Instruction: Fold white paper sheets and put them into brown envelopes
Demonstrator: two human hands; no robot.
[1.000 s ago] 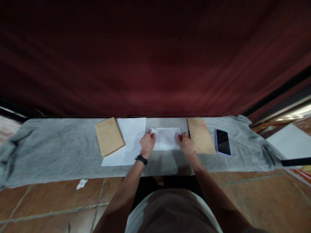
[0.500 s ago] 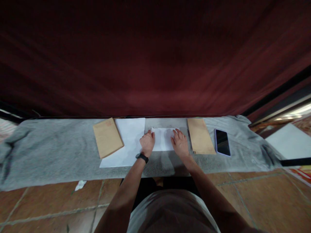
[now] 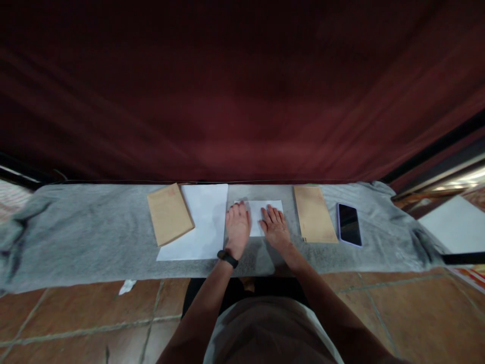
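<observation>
A small white paper (image 3: 256,218) lies flat on the grey cloth between my hands. My left hand (image 3: 238,226), with a black watch at the wrist, rests palm down over the paper's left part, its fingers extended. On the paper's right part lies my right hand (image 3: 276,226), palm down with the fingers spread. Larger white sheets (image 3: 208,217) are left of my left hand, partly covered by a tan envelope stack (image 3: 170,215). Another tan envelope stack (image 3: 315,215) lies to the right of my right hand.
A phone (image 3: 349,225) in a light purple case lies right of the right envelopes. The grey cloth (image 3: 94,232) covers a long narrow surface, with a dark red curtain (image 3: 242,111) behind it. A white scrap (image 3: 127,286) is on the tiled floor.
My left hand has moved right, onto the small paper, and its fingers have straightened from a curled pose. My right hand has shifted slightly left and flattened with fingers spread.
</observation>
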